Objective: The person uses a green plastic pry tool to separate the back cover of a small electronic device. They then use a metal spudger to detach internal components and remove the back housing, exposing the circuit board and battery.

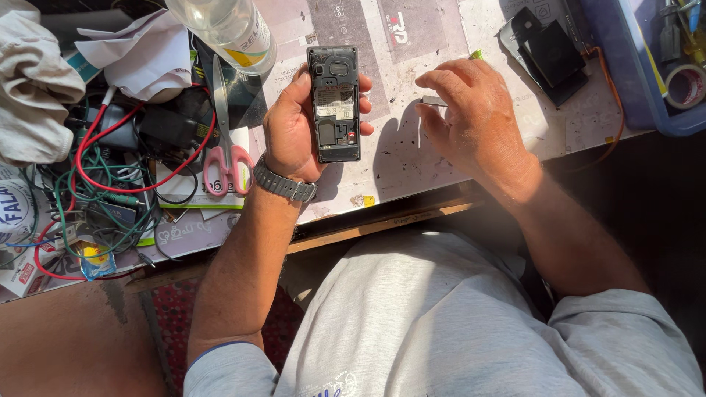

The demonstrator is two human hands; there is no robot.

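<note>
My left hand (294, 129) holds a small black mobile phone (334, 103) upright, its back cover off and its inner compartment showing. A grey metal watch (283, 184) sits on that wrist. My right hand (474, 117) rests palm down on the worktable (412, 158) just right of the phone, its fingertips pinching a small thin grey piece (434, 100). A tiny green part (476, 54) lies beyond the right hand's knuckles.
Pink-handled scissors (224, 151) lie left of my left hand, beside a tangle of red and green wires (110, 176). A clear plastic bottle (228, 29) lies at the top. A black folded case (548, 55), a blue tray (647, 66) and a tape roll (685, 84) sit right.
</note>
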